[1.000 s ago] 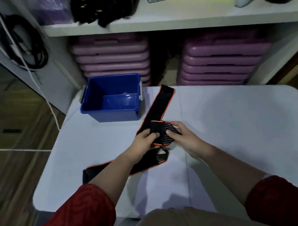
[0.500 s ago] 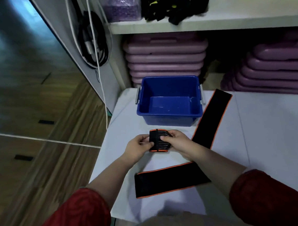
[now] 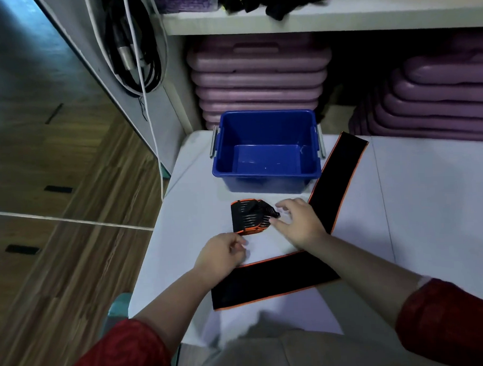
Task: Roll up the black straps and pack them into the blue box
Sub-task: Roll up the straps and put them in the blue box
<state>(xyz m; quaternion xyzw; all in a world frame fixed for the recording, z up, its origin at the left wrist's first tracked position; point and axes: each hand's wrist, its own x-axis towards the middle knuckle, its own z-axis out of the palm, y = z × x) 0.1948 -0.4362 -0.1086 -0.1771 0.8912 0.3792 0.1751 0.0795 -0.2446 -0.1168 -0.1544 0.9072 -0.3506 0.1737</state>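
A folded black strap piece with orange edging and stripes (image 3: 250, 217) lies on the white table (image 3: 429, 202) just in front of the empty blue box (image 3: 265, 154). My right hand (image 3: 299, 223) hovers at its right side, fingertips spread and touching its edge. My left hand (image 3: 221, 257) is a little below the piece, fingers loosely curled and holding nothing. One long black strap (image 3: 337, 176) runs diagonally from beside the box's right side toward my right wrist. Another flat strap (image 3: 272, 282) lies across the near table under my forearms.
Stacks of purple plastic boards (image 3: 258, 79) fill the shelf space behind the table. Black cables (image 3: 134, 43) hang on the white panel at the left. The table's left edge (image 3: 159, 228) drops to a wooden floor. A shelf above holds dark items (image 3: 271, 1).
Both hands held the folded piece before; now it lies on the table. My left hand has pulled back toward me and my right hand has opened beside it.
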